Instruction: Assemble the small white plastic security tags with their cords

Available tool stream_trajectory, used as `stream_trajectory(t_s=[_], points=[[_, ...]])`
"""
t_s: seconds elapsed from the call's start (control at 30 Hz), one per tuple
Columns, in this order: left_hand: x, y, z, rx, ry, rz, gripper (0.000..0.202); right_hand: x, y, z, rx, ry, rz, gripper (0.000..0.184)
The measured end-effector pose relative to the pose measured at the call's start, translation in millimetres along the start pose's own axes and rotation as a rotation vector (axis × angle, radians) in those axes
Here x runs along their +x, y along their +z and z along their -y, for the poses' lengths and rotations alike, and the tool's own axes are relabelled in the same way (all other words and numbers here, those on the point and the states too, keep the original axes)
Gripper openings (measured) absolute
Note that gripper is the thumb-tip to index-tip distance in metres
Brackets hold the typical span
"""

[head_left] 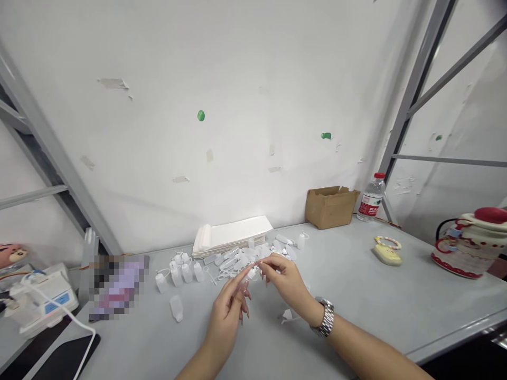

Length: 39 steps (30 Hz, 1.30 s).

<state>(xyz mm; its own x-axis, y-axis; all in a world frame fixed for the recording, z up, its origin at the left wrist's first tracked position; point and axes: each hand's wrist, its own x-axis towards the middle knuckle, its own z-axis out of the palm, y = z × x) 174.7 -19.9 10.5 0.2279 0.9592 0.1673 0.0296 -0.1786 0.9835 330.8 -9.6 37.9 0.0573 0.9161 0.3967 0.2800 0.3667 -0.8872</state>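
Observation:
A small translucent squeeze bottle (242, 287) is held in my left hand (225, 314), mostly hidden by the fingers. My right hand (285, 282) pinches at the white cap (252, 273) on top of that bottle. Just beyond both hands lies a loose pile of caps and bottle parts (237, 258). Several capped bottles (186, 273) stand upright to the left of the pile. One bottle without a cap (176, 308) lies flat nearer to me. Below my right wrist lies a white cap piece (288, 315), partly covered by the arm.
Behind the pile sits a stack of white sheets (233, 235). A cardboard box (331, 207) and a water bottle (371, 198) stand along the wall. A yellow case (387, 255) and a decorated jug (467, 245) are at right. A power strip (47, 298) and a phone (65, 356) lie left.

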Motion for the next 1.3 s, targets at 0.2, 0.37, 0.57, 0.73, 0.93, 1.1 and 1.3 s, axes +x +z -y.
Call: stream_trajectory(t_s=[0.2, 0.37, 0.57, 0.73, 0.93, 1.1, 1.3], points=[[-0.4, 0.1, -0.5, 0.009, 0.007, -0.005, 0.041, 3.6, 0.0, 0.9, 0.188, 0.119, 0.061, 0.023], [-0.1, 0.0, -1.7, 0.043, 0.031, -0.011, 0.039, 5.7, -0.3, 2.1, 0.313, 0.189, 0.121, 0.025], [-2.5, -0.4, -2.5, 0.071, 0.029, -0.021, 0.039, 6.1, 0.7, 2.0, 0.333, 0.214, 0.126, 0.025], [-1.6, 0.4, -3.9, 0.055, 0.021, -0.032, 0.041, 5.3, 1.4, 4.2, 0.304, 0.213, 0.122, 0.027], [-2.2, 0.7, -4.8, 0.036, 0.005, -0.072, 0.043, 2.2, 2.4, 1.3, 0.151, 0.152, 0.051, 0.025], [-2.4, 0.9, -5.1, 0.051, 0.0, -0.087, 0.043, -0.9, 2.3, 0.4, -0.036, 0.051, -0.042, 0.025], [-3.2, 1.4, -7.9, 0.161, 0.066, -0.055, 0.038, -1.8, 2.1, -0.5, -0.141, -0.048, -0.059, 0.025]])
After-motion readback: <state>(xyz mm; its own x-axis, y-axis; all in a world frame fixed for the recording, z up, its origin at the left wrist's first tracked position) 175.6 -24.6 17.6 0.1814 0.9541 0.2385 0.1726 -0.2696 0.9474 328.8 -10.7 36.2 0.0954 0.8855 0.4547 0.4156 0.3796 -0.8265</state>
